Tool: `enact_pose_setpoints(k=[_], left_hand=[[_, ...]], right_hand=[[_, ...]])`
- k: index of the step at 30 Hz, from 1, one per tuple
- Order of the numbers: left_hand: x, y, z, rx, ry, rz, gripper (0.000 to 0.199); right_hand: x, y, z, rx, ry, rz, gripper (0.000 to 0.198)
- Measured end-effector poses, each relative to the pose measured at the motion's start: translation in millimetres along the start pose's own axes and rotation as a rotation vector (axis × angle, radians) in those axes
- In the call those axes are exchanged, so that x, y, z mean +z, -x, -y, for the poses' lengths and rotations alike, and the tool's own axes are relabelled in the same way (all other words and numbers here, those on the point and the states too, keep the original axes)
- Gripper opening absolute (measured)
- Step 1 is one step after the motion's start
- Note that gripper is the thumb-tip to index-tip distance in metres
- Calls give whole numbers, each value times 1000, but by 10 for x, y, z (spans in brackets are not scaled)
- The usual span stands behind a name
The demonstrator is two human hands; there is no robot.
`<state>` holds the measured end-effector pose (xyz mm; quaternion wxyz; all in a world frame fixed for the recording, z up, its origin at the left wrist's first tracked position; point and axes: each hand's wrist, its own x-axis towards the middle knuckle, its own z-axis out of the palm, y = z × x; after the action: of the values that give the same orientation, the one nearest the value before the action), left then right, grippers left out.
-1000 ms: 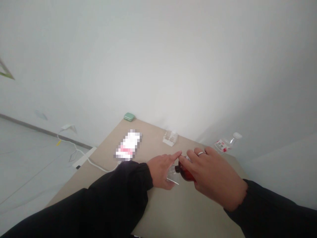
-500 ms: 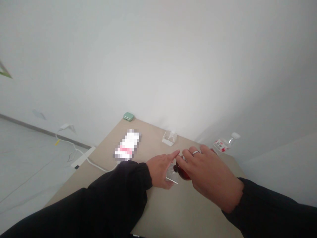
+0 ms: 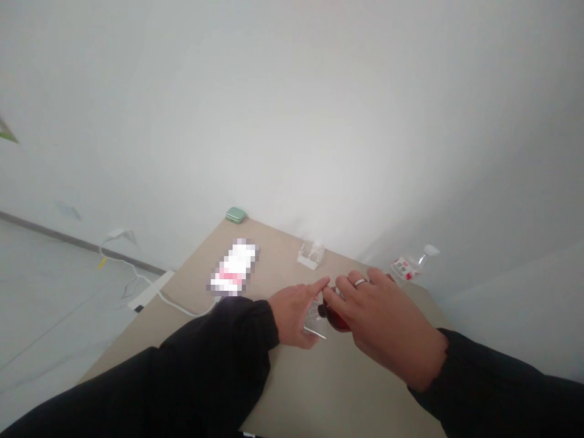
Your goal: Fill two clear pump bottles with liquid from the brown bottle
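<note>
My left hand (image 3: 292, 315) is closed around a small clear container (image 3: 315, 317), with thumb and index finger on either side of it. A thin bright edge shows along its near side; the rest is partly hidden by my fingers. In my right hand (image 3: 390, 325), which wears a ring, is a dark reddish-brown bottle (image 3: 338, 321). The bottle lies tilted on its side, its narrow neck pointing left at the clear container's opening. Most of its body is hidden under my fingers. I cannot make out whether any liquid is flowing.
A lit phone (image 3: 235, 267) with a white cable (image 3: 182, 309) lies on the beige table (image 3: 314, 395). A green case (image 3: 236, 215) sits at the far left corner. Along the wall side stand a clear plastic holder (image 3: 311, 255) and a transparent bottle with a red-and-white label (image 3: 403, 267).
The whole view has shifted very slightly. Both hands keep their grips, and the bottle stays tilted against the clear container.
</note>
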<state>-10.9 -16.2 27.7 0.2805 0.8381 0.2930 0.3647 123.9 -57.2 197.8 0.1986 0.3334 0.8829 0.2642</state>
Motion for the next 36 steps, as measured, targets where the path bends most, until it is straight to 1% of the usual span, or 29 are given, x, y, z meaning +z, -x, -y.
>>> enact_pose_setpoints(k=[4, 8, 13, 17, 19, 21, 23, 25, 27, 28, 29, 30, 32, 34, 36], left_hand=[[-18, 18, -40, 27, -68, -17, 105], [-10, 23, -55, 45, -80, -12, 106], [21, 29, -6, 81, -54, -51, 106], [33, 34, 35, 108, -28, -93, 106], [40, 34, 55, 113, -13, -95, 106], [51, 32, 77, 118, 2, -108, 106], [65, 31, 98, 120, 15, -125, 107], [81, 31, 114, 115, 24, -135, 107], [95, 33, 121, 100, 27, -143, 108], [101, 34, 122, 94, 26, -145, 108], [106, 35, 122, 87, 26, -146, 109], [109, 36, 122, 80, 25, -146, 109], [110, 36, 121, 70, 22, -135, 109], [109, 33, 121, 53, 25, -122, 108], [107, 27, 120, 34, 35, -110, 107]], right_hand=[[100, 102, -54, 12, -30, -18, 36], [217, 207, -79, 48, -71, -32, 48], [400, 285, -91, 136, -214, -57, 59], [602, 371, -156, 245, -451, -118, 64], [732, 411, -205, 313, -662, -172, 66], [885, 412, -256, 397, -937, -246, 67], [1057, 350, -310, 510, -1188, -367, 67], [1243, 221, -376, 614, -1379, -516, 67], [1435, 47, -463, 677, -1533, -658, 67], [1530, -45, -514, 715, -1587, -741, 68], [1624, -133, -567, 756, -1621, -791, 70], [1713, -216, -621, 807, -1644, -818, 71], [1878, -353, -716, 930, -1660, -813, 74], [2018, -453, -781, 982, -1652, -806, 76], [2129, -524, -809, 1003, -1642, -799, 77]])
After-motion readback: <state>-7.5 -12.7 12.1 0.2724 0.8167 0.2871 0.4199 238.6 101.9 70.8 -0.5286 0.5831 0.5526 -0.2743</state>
